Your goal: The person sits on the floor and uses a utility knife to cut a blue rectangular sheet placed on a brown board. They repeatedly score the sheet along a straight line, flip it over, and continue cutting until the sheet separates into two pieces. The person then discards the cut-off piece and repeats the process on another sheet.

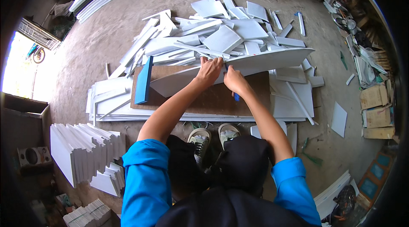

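Observation:
A long white foam board (268, 61) stands tilted on edge over a brown board (200, 101). My left hand (208, 72) grips its upper edge near the middle, fingers closed over it. Right beside it, my right hand (235, 81) is wrapped round a blue-handled knife (237, 97). The handle's end sticks out below my fist, and a narrow dark part shows against the board between my hands; the blade itself is hard to make out. A flat blue piece (144, 81) stands upright at the brown board's left end.
Beyond the board lies a heap of white offcuts (221, 37). White sheets (294, 99) lie beneath the brown board. Stacks of notched white pieces (85, 152) stand at my left. My shoes (199, 141) are close to the sheets' near edge. Cardboard boxes (377, 107) line the right side.

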Demonstrator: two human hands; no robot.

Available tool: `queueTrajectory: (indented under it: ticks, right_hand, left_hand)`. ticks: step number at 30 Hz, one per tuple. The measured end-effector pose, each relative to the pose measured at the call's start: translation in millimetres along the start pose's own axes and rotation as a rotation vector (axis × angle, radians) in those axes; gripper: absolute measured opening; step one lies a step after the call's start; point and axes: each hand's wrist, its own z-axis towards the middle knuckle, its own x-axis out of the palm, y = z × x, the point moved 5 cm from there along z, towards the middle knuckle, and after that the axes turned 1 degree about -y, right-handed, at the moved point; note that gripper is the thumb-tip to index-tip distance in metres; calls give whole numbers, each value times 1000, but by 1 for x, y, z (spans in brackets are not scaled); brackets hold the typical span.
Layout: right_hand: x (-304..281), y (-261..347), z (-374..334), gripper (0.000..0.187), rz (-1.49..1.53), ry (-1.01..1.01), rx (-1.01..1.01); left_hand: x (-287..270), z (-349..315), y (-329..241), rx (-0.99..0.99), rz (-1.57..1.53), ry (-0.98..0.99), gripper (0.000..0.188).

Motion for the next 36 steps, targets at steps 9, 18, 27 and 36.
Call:
queueTrajectory:
  ticks: [9,18,27,36]
  right_hand:
    - [1,2,-6,27,-71,-41,-1]
    - [1,1,-16,30,-69,20,55]
    - [8,-6,-4,32,-170,32,68]
    - [12,-7,-2,31,-168,-10,52]
  left_hand:
    - [-9,3,-5,-87,7,77,24]
    - [-3,1,0,46,-9,38,15]
    - [-8,-3,-13,-58,-174,1,16]
    - [-17,2,-12,98,-269,-109,18]
